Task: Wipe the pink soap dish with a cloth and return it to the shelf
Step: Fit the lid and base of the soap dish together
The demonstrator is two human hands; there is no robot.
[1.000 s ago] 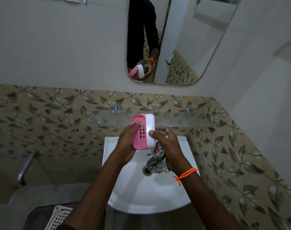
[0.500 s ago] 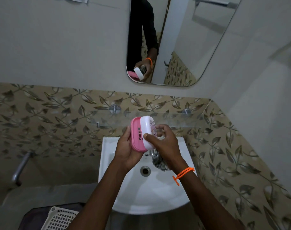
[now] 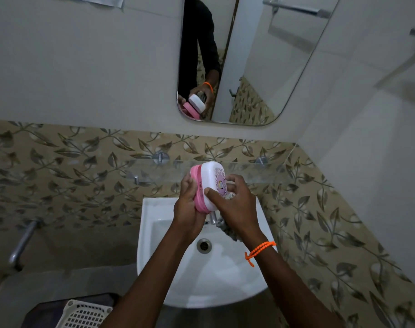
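The pink soap dish (image 3: 207, 185), pink base with a white printed lid, is held on edge above the basin, just in front of the glass shelf (image 3: 256, 174). My left hand (image 3: 188, 207) cups its pink side from the left. My right hand (image 3: 234, 204) grips the white lid with thumb and fingers. A grey cloth (image 3: 227, 229) is bunched under my right palm and hangs down by the tap; most of it is hidden.
A white wash basin (image 3: 178, 280) lies below my hands, its drain (image 3: 204, 245) in the middle. A mirror (image 3: 260, 67) hangs on the wall above. A metal pipe (image 3: 24, 242) sticks out at the left; a white plastic basket (image 3: 83, 314) sits at the bottom left.
The dish has turned so its white printed lid now faces me, with the slotted pink side toward my left palm. Both hands rose slightly toward the shelf, and the cloth moved further under my right hand.
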